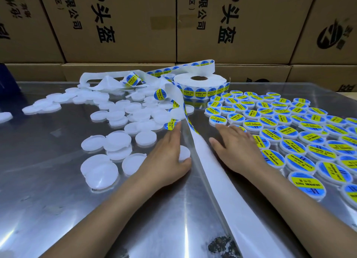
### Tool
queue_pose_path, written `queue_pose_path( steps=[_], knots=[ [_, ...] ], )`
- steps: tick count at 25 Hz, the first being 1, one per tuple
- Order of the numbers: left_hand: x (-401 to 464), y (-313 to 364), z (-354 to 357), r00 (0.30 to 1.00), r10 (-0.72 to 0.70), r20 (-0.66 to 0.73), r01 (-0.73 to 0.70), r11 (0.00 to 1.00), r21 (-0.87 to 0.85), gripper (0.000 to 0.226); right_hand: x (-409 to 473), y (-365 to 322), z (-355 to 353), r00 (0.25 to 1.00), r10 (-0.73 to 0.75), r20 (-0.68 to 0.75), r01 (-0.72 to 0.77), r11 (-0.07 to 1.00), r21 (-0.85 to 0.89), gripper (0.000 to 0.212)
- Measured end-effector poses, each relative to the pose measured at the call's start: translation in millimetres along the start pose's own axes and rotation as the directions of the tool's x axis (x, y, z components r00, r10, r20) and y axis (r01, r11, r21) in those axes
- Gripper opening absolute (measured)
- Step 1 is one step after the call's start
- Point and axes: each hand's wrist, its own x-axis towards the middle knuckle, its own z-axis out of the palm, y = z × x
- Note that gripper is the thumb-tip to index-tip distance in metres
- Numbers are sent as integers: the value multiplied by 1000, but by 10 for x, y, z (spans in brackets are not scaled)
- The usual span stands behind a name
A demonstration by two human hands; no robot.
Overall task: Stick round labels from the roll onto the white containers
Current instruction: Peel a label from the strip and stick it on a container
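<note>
The label roll (199,80) lies flat at the back of the steel table (58,199). Its white backing strip (207,161) runs down between my hands, with blue and yellow round labels (171,124) higher up on it. My left hand (166,157) lies left of the strip, its thumb curled round a plain white container (184,152), and its straight fingertips reach the lowest label. My right hand (237,147) lies flat and spread to the right of the strip, its fingers over the edge of the labelled containers (289,134).
Several unlabelled white containers (116,141) are scattered over the left half of the table. Used backing tape (108,79) is heaped behind them. Stacked cardboard boxes (119,25) wall off the back. A dark blue object (7,77) stands at the far left.
</note>
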Motion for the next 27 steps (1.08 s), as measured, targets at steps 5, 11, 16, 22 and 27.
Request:
queue_pose_path(
  steps=[5, 11, 16, 22, 27],
  knots=[
    [45, -40, -28, 995, -44, -93, 37, 996, -80, 65, -69, -166, 9, 951, -309, 29, 303, 945, 126, 34],
    [31, -6, 58, 998, 53, 47, -63, 968, 242, 64, -57, -166, -25, 955, -294, -35, 295, 937, 187, 15],
    [61, -52, 33, 994, 54, 91, -74, 969, 235, 56, -22, -106, 35, 969, -248, -8, 233, 899, 370, 20],
    [77, -83, 14, 997, 73, 35, -75, 993, 89, 56, -18, -106, 85, 964, -265, -10, 250, 896, 366, 45],
    [55, -30, 15, 994, 94, -59, -95, 995, -21, 35, -24, -128, 105, 967, -240, -86, 255, 888, 383, 30]
  ],
)
